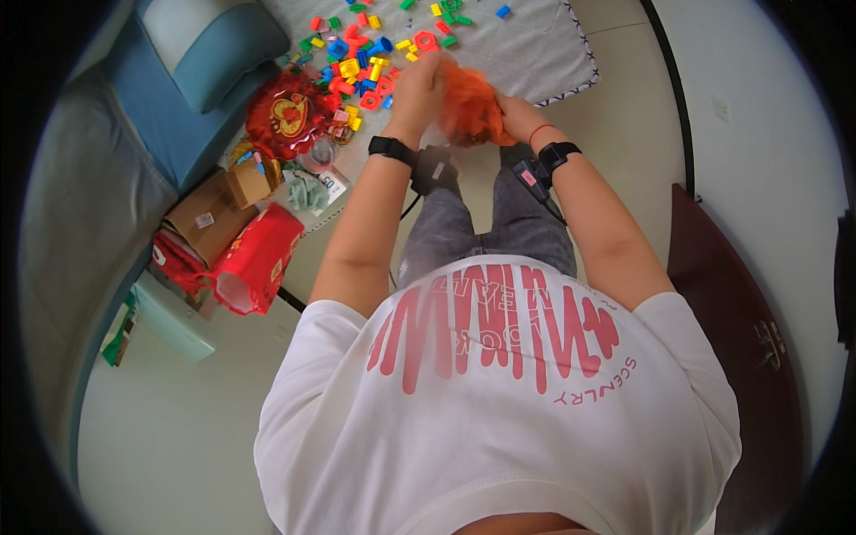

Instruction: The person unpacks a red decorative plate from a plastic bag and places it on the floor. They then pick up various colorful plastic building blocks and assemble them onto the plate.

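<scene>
A crumpled, thin orange sheet or bag, partly see-through and blurred, hangs between my two hands above the mat's near edge. My left hand is closed at its left side, the fingers curled and partly smeared. On the other side my right hand grips its lower right part, with most fingers hidden behind the material. Just beyond and left of my left hand lies a loose pile of colourful plastic nuts and bolts, in red, yellow, blue and green.
A grey mat spreads under the toy pieces. Left of them lie a shiny red foil balloon, an open cardboard box and a red bag. A blue sofa borders the left. At right stands a dark red door.
</scene>
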Demonstrator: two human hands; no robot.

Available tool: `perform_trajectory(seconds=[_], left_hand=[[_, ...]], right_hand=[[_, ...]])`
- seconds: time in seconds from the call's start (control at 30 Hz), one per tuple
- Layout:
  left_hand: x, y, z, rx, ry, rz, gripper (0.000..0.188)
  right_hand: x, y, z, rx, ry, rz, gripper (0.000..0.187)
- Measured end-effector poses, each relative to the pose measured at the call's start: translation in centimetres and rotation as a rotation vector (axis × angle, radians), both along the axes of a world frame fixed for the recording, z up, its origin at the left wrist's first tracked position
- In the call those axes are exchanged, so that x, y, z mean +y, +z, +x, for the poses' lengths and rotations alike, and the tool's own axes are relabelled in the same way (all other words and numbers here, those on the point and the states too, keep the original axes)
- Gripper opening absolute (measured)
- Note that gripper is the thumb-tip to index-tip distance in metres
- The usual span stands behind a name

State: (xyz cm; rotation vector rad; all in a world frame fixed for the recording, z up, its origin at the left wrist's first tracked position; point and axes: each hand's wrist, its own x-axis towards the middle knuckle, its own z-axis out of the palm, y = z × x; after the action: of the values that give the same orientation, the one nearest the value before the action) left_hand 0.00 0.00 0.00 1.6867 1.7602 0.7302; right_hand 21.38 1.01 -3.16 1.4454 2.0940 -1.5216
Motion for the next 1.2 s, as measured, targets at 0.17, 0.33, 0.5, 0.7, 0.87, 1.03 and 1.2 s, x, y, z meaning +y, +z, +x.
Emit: perform_trajectory(seconds=[0.17, 0.33, 0.5, 0.7, 0.87, 1.03, 1.2], left_hand=[[0.1, -2.0, -5.2, 0.304, 0.062, -0.248, 0.024], [-3.5, -4.6, -8.2, 0.404, 0.314, -0.561, 0.029], [-5.7, -8.6, -8.2, 0.293, 0.421, -0.525, 0.029], [-5.6, -11.0, -7.1, -0.363, 0.696, -0.448, 0.028], [-1.9, -6.6, -2.8, -1.674, 0.948, -0.294, 0.024], [-3.3, -10.0, -6.3, -1.650, 0.972, -0.446, 0.015], [-4.2, -10.9, -7.8, -1.417, 0.685, -0.488, 0.013]], right_hand=[[2.0, -0.7, 1.7, -0.080, -0.016, 0.026, 0.035], [0.5, -4.4, 7.3, -0.240, -0.278, 0.002, 0.027], [-0.3, -2.7, 8.5, -0.287, -0.064, 0.298, 0.020], [0.2, -3.8, 9.3, -0.468, -0.027, 0.135, 0.020], [0.2, -4.0, 8.0, -0.499, -0.015, -0.094, 0.021], [-0.3, -1.4, 7.1, -0.467, -0.094, 0.020, 0.021], [-0.4, -5.6, 6.0, -0.452, -0.054, -0.019, 0.025]])
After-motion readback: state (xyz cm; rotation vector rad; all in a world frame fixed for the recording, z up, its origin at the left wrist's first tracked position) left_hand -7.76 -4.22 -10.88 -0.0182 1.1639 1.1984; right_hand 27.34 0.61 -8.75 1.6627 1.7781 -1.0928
